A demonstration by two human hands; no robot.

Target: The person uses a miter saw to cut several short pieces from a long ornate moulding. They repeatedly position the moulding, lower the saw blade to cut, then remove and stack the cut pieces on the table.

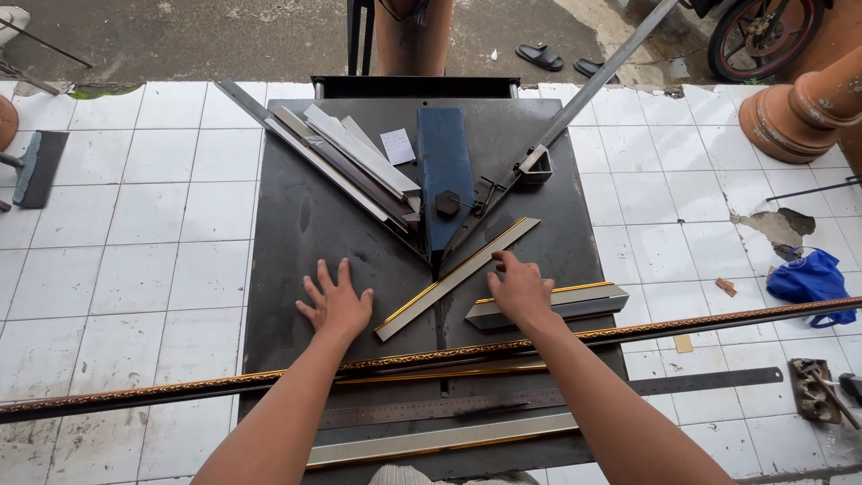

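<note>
From the head camera, the left hand (337, 304) lay flat and open on the dark desk (287, 224), holding nothing. The right hand (521, 289) pressed a gold-edged frame strip (453, 280), fingers spread, not closed around it. Just past that grip sat the blue cutter blade (444, 171). A slip could push the strip crooked, or fingers toward the blade.

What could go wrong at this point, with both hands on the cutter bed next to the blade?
1. The right hand touches the cut moulding strip close to the blue blade housing; fingers could drift toward the cutting point.
2. The long ornate moulding spans the bed under both forearms, overhanging each side; a nudge might tip it off.
3. The left hand lies flat on the dark bed, holding nothing, so the strip may shift.
</note>
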